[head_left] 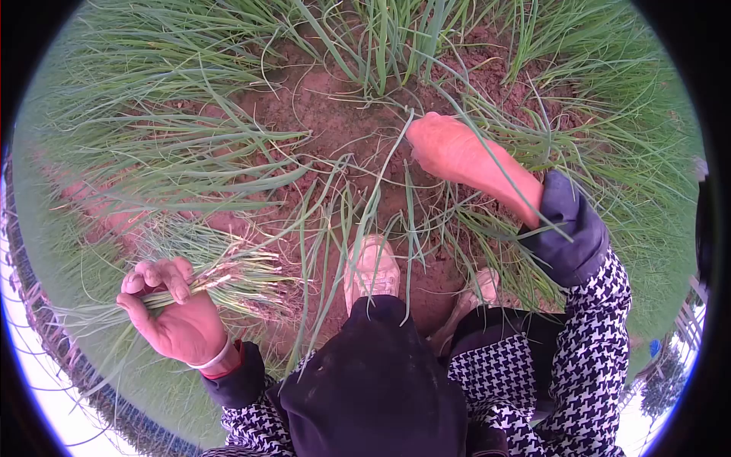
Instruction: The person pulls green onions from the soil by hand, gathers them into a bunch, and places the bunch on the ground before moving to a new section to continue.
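Observation:
My left hand (171, 312) is palm up at the lower left, its fingers curled around a few thin green onions (209, 282) with pale lower ends. Just beyond it, a pile of pulled green onions (263, 283) lies on the ground, roots toward the right. My right hand (435, 141) reaches down over the bare soil, back of the hand up, close to the base of a standing clump of green onions (373, 57). Its fingers are hidden beneath it, so whether they grip a stalk does not show. A long leaf crosses over the right wrist.
Reddish, damp soil (320, 103) runs between dense green onion rows on the left (114, 84) and right (640, 137). Bent leaves hang around my shoes (373, 270). A mesh fence (68, 358) curves along the lower left edge.

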Action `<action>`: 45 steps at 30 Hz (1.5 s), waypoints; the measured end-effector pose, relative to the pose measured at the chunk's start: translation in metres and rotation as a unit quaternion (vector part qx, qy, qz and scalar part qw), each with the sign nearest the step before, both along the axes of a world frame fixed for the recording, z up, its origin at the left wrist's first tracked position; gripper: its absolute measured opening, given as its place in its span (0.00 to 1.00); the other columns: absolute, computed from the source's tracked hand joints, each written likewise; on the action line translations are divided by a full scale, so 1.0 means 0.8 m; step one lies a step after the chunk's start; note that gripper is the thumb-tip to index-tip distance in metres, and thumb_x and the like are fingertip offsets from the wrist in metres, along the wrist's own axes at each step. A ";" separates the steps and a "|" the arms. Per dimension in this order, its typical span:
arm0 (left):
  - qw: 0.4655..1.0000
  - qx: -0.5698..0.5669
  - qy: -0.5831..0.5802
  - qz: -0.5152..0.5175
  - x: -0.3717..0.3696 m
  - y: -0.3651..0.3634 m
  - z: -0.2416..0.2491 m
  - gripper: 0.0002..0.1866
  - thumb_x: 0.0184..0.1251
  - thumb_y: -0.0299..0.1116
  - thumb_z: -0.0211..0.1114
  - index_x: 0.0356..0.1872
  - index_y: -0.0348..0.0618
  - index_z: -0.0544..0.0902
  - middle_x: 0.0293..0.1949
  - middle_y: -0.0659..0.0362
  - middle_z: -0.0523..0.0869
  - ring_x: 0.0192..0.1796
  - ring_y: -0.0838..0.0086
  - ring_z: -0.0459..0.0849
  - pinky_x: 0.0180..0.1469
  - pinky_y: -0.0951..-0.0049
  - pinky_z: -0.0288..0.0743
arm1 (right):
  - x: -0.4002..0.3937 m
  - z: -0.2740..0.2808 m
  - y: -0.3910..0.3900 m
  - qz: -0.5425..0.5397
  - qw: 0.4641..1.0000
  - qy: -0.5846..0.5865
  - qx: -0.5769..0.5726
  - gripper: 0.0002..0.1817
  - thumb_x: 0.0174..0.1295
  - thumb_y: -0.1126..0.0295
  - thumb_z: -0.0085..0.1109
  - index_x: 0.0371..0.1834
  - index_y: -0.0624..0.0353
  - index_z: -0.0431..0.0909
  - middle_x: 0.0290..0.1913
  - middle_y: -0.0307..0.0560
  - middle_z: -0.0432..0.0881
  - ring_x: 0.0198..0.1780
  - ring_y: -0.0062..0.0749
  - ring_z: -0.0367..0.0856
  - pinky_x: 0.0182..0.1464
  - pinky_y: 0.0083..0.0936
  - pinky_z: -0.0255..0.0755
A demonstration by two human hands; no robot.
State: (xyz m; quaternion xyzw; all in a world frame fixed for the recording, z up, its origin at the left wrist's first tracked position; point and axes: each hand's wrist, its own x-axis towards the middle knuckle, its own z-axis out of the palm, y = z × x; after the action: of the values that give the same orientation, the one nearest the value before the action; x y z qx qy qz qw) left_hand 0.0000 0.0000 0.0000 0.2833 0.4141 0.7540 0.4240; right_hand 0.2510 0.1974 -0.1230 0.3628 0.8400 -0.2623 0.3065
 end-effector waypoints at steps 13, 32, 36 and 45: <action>0.990 -0.119 -0.045 0.067 0.047 -0.006 -0.053 0.16 0.73 0.42 0.44 0.37 0.41 0.74 0.32 0.58 0.75 0.27 0.74 0.69 0.34 0.72 0.62 | 0.009 -0.135 -0.025 -0.268 0.824 0.493 0.085 0.09 0.58 0.71 0.53 0.40 0.59 0.79 0.29 0.52 0.78 0.31 0.46 0.78 0.35 0.35 0.71; 0.985 -0.147 -0.061 0.071 0.068 -0.001 -0.042 0.15 0.73 0.41 0.44 0.36 0.42 0.75 0.30 0.61 0.72 0.27 0.76 0.66 0.36 0.72 0.59 | -0.018 -0.094 -0.014 -0.216 0.798 0.532 0.185 0.08 0.51 0.75 0.57 0.36 0.63 0.75 0.29 0.57 0.73 0.35 0.56 0.74 0.37 0.38 0.69; 0.983 -0.153 -0.069 0.078 0.053 0.001 -0.058 0.15 0.72 0.41 0.45 0.36 0.42 0.75 0.29 0.61 0.72 0.27 0.76 0.66 0.36 0.72 0.59 | 0.011 -0.099 -0.045 -0.221 0.816 0.514 0.146 0.08 0.52 0.77 0.56 0.36 0.64 0.72 0.36 0.56 0.73 0.36 0.55 0.74 0.35 0.39 0.70; 0.982 -0.160 -0.068 0.076 0.057 0.000 -0.055 0.14 0.72 0.42 0.47 0.35 0.42 0.74 0.30 0.61 0.73 0.28 0.76 0.67 0.36 0.72 0.61 | 0.023 -0.107 -0.016 -0.446 0.783 0.407 0.147 0.16 0.57 0.62 0.57 0.41 0.66 0.77 0.36 0.50 0.81 0.37 0.34 0.79 0.42 0.26 0.71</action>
State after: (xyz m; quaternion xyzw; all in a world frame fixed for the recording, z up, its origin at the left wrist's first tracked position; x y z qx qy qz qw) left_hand 0.0455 0.0000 -0.0436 0.1278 0.5199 0.7254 0.4326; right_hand 0.2697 0.1850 -0.2086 0.5973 0.6594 -0.3667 -0.2720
